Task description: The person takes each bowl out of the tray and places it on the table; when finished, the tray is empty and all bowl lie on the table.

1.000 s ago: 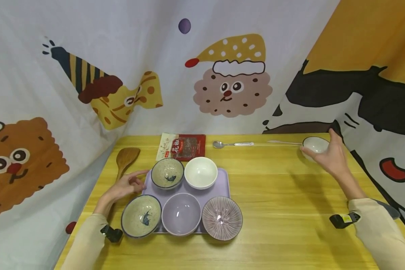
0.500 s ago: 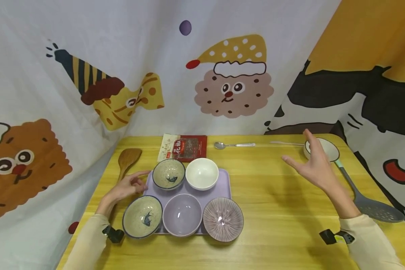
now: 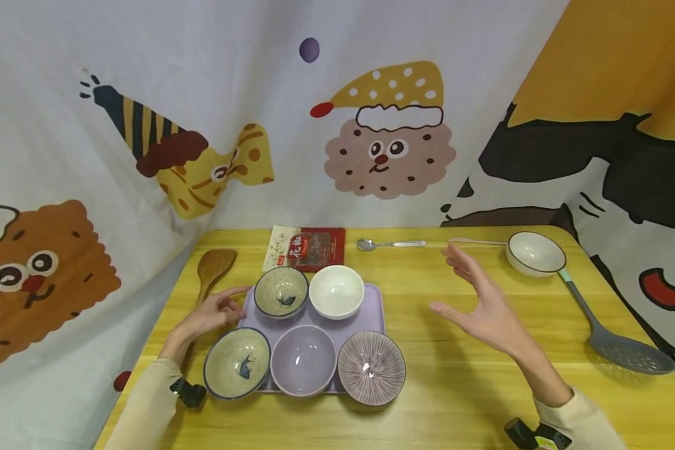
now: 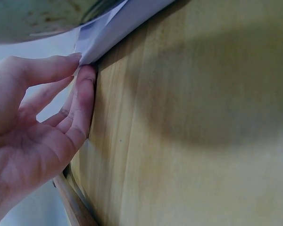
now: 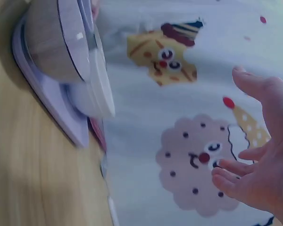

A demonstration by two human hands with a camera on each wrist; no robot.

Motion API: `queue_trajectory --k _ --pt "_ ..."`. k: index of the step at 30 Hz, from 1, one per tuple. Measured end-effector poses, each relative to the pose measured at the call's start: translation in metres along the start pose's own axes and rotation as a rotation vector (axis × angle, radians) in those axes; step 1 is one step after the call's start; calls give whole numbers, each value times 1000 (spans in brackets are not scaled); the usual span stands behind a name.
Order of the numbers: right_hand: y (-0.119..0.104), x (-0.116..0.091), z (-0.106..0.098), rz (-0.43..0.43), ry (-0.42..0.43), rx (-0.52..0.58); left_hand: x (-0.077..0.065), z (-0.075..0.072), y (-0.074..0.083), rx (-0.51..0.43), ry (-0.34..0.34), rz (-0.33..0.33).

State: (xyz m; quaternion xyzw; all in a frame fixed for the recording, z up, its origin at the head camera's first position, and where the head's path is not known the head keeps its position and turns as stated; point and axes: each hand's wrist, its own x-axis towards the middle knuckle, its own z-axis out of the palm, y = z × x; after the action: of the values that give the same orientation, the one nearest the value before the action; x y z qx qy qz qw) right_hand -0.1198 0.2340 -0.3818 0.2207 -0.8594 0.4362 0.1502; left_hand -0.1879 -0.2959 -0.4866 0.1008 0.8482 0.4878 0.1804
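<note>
A lilac tray (image 3: 374, 307) bears a speckled bowl with a fish (image 3: 270, 290) and a white bowl (image 3: 337, 291) at the back. Along its front sit a second fish bowl (image 3: 230, 365), a lilac bowl (image 3: 304, 360) and a striped bowl (image 3: 371, 369). My left hand (image 3: 209, 317) pinches the tray's left edge between thumb and fingertips, as the left wrist view shows at the tray corner (image 4: 92, 49). Holding nothing, my right hand (image 3: 486, 312) hovers right of the tray, thumb and fingers spread. A dark-rimmed white bowl (image 3: 535, 255) stands at the back right.
A wooden spatula (image 3: 214, 269) lies left of the tray. Behind it are a red seasoning packet (image 3: 309, 249) and a metal spoon (image 3: 390, 244). A thin pale handle (image 3: 475, 241) reaches the far bowl. A grey slotted turner (image 3: 624, 350) lies at the right edge.
My right hand has let go of the dark-rimmed white bowl at the back right and moved left toward the tray, fingers spread. The left hand stays at the tray's edge.
</note>
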Motion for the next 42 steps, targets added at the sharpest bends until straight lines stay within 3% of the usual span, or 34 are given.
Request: queue_trajectory --k 4,13,25,35,42 --pt "-8 -6 18 -38 -59 -23 1 -2 0 10 11 -1" --pt "-12 -17 63 -100 -276 14 0 2 0 4 8 13" --pt "3 -35 96 -55 -519 80 1 2 -4 8 21 -6" --pt "12 -47 101 -33 -618 80 1 1 -1 -7 25 -5" --pt "13 -50 103 -54 -591 52 1 2 0 -9 36 -18"
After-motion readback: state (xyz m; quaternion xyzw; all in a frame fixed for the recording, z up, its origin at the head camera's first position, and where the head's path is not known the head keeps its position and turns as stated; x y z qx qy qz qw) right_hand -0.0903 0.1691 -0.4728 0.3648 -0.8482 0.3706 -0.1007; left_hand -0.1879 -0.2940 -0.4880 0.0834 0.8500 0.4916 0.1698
